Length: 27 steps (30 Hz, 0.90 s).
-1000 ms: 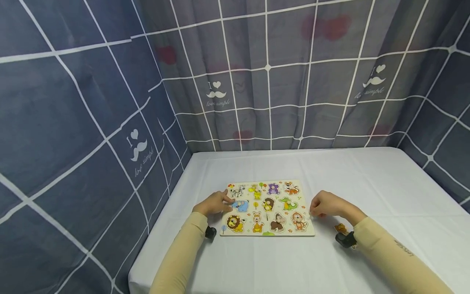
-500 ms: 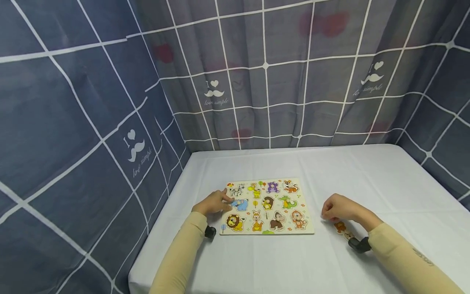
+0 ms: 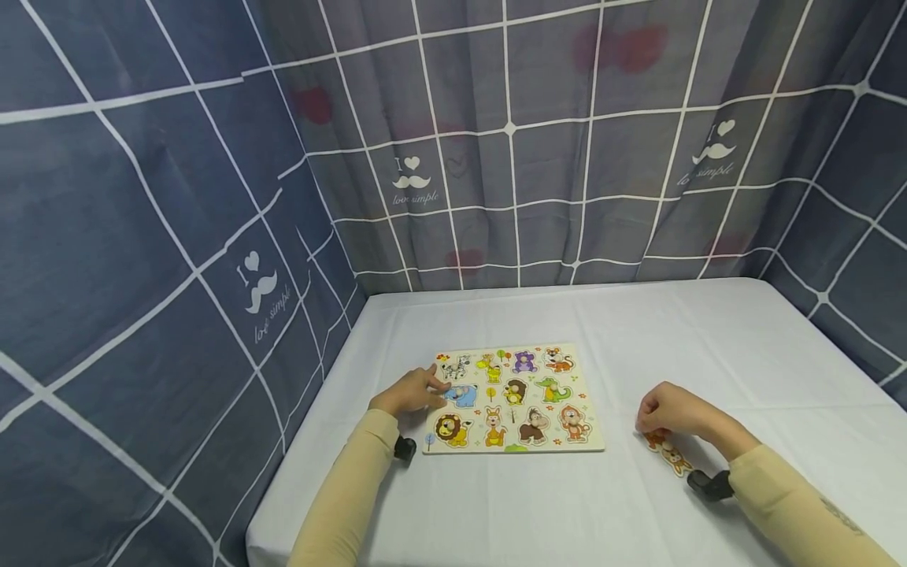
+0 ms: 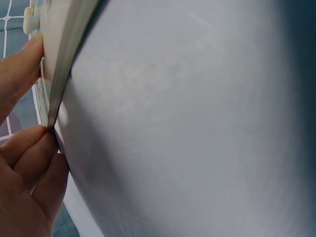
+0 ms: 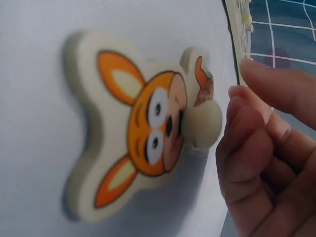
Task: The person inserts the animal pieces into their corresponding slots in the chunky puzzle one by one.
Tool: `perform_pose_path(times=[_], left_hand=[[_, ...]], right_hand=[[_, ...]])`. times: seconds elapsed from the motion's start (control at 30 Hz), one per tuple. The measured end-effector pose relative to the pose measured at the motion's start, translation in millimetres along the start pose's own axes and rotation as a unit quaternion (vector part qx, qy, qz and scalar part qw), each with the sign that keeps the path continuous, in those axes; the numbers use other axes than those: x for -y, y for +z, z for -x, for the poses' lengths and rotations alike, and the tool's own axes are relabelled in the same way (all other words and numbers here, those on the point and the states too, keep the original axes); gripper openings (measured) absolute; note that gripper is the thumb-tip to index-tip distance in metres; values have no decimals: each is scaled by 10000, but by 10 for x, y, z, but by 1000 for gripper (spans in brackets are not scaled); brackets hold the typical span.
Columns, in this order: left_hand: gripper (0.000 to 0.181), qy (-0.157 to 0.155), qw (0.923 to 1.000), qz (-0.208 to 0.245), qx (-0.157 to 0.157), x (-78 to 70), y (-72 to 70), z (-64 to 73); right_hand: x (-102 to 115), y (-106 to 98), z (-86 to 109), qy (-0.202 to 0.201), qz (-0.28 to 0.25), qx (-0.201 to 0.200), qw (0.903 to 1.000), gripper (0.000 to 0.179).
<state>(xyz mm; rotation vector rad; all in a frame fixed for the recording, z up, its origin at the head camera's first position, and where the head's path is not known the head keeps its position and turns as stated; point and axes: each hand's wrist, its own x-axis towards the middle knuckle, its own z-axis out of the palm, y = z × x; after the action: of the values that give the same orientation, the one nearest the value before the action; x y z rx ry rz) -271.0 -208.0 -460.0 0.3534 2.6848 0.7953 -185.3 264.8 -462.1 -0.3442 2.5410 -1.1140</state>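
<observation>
A wooden peg puzzle board (image 3: 595,441) with animal pictures lies flat on the table. My left hand (image 3: 411,392) holds its left edge, the thumb on top near the blue elephant (image 3: 464,396) and the other fingers at the rim. To the right of the board, my right hand (image 3: 669,409) is just over two loose puzzle pieces. One is an orange-eared animal piece (image 5: 155,118) with a pale round knob (image 5: 206,123). The other piece (image 5: 203,81) lies beyond it, partly hidden. The right thumb and forefinger are slightly apart beside the knob, with nothing seen between them.
A white cloth covers the table (image 3: 510,512). Dark gridded curtains (image 3: 468,94) stand behind it and at both sides. A black wrist camera (image 3: 711,486) sits on the right wrist near the loose pieces, and another (image 3: 405,450) on the left.
My right hand has moved away from the board's right edge, rightward and toward me, to the loose pieces. The left hand stays at the board's left edge.
</observation>
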Motion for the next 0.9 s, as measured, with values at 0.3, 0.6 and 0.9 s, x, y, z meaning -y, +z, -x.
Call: perform_pose_path(times=[0.3, 0.6, 0.9], left_hand=[[39, -10, 10000, -76, 10, -3, -18, 2], [38, -1, 10000, 5, 26, 22, 1, -6], [38, 35, 10000, 14, -6, -2, 1, 1]], right_hand=[[-46, -22, 83, 64, -118, -63, 9999, 11], [-136, -32, 164, 285, 229, -231, 9991, 17], [-146, -32, 234, 830, 358, -390, 9951, 22]])
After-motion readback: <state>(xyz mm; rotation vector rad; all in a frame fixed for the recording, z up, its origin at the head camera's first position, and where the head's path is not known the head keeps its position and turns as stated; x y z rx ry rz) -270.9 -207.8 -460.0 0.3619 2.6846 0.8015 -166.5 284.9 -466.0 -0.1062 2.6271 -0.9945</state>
